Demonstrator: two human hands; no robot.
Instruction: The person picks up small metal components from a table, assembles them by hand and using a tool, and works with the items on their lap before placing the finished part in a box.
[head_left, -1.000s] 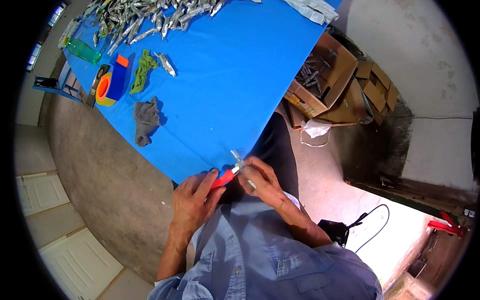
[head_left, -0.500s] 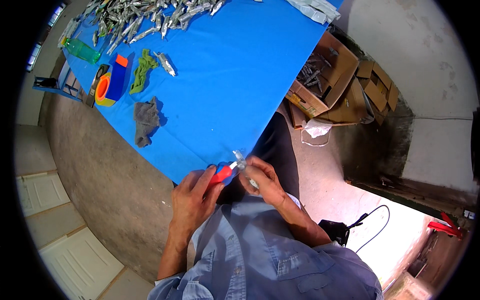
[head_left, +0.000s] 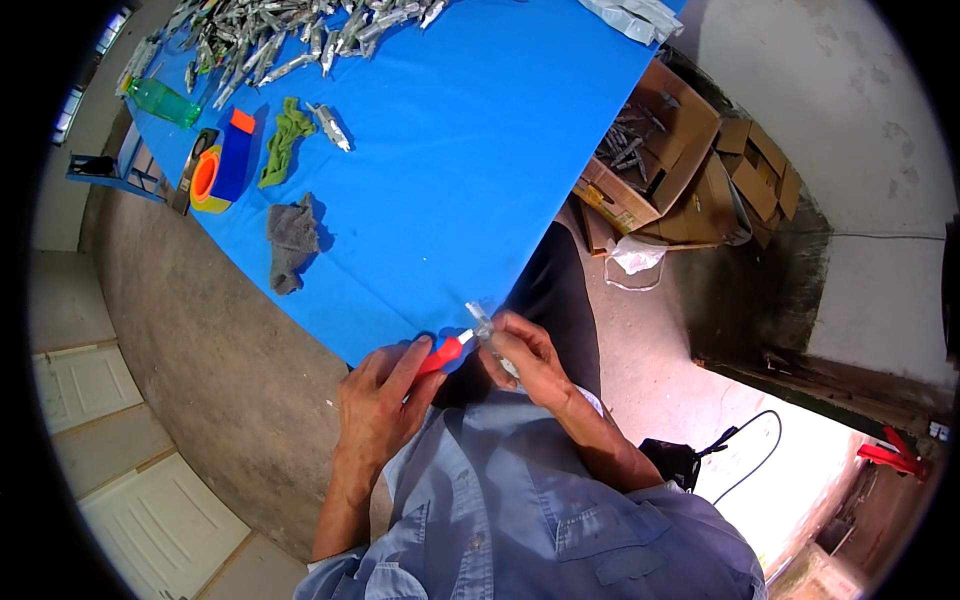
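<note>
My left hand (head_left: 378,402) is closed round a red-handled tool (head_left: 440,356) with a short pale tip. That tip meets a small grey metal part (head_left: 485,330), which my right hand (head_left: 528,358) pinches between thumb and fingers. The part's exact kind is too small to make out, and a clear or shiny piece stands up at its far end. Both hands are just over the near corner of the blue-covered table (head_left: 430,220), in front of my shirt.
Many similar grey metal parts (head_left: 290,40) lie heaped at the far left. Nearer are a green bottle (head_left: 162,102), a tape roll (head_left: 206,176), a green cloth (head_left: 287,142), a grey rag (head_left: 292,242) and a single part (head_left: 330,128). An open cardboard box (head_left: 680,130) stands right of the table.
My left hand has shifted slightly left, and the red-handled tool appears turned, with its blue portion no longer showing. The right hand has hardly moved.
</note>
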